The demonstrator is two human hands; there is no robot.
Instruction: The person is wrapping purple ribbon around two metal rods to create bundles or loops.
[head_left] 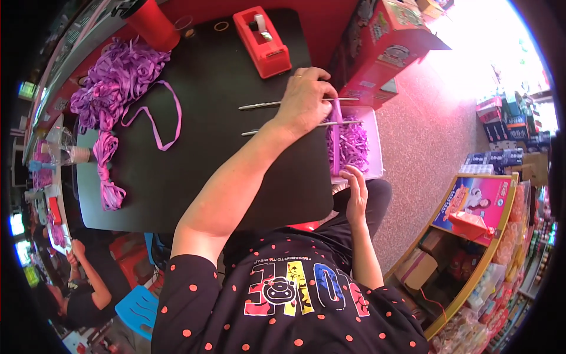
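Observation:
My left hand (303,100) reaches over the table's right edge, its fingers closed on a purple ribbon (336,135). That ribbon runs straight toward me, across two thin metal rods. The far rod (259,106) and the near rod (256,133) stick out past the table edge, partly hidden by my left hand. At the ribbon's near end is my right hand (355,197), its fingertips at the strip; the thumb's grip is hard to see. Beneath is a pale box (374,141) holding many purple strips (354,147).
On the dark table (236,171) lie a large bundle of purple ribbon (121,74) at left and a red tape dispenser (262,41) at the back. A red carton (377,50) stands beyond the box. Another person (88,295) works at far left, near a blue stool (138,310).

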